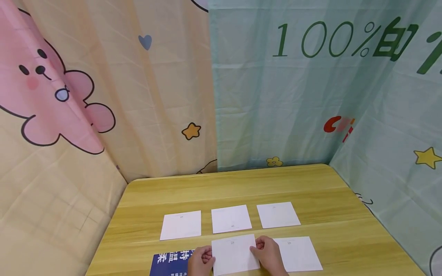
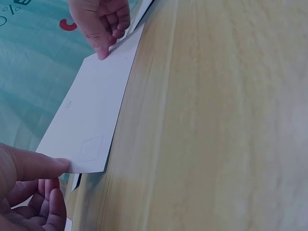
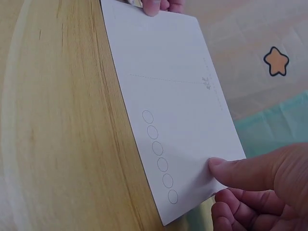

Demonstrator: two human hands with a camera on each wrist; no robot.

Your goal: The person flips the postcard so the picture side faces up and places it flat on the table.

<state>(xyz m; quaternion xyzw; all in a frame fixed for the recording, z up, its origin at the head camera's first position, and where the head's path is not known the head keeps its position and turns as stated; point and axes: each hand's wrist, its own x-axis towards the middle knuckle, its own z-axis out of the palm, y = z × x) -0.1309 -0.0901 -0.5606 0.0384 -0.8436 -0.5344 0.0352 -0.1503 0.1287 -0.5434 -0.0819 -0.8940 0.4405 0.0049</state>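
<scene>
A white postcard (image 1: 235, 255) is held between both hands at the front middle of the table. My left hand (image 1: 201, 262) pinches its left edge, thumb on top and fingers below. On the opposite edge my right hand (image 1: 268, 255) pinches it the same way. In the right wrist view the postcard (image 3: 159, 96) shows a column of small printed circles and a dotted line with a leaf mark. A faint printed square (image 2: 91, 148) appears near its corner in the left wrist view. The card is tilted, close over the wood.
Three white cards lie in a back row: left (image 1: 181, 226), middle (image 1: 231, 219) and right (image 1: 278, 214). Another white card (image 1: 299, 253) lies beside my right hand. A blue card with white characters (image 1: 169, 264) is by my left hand. Curtains (image 1: 165, 96) hang around the wooden table (image 1: 228, 184).
</scene>
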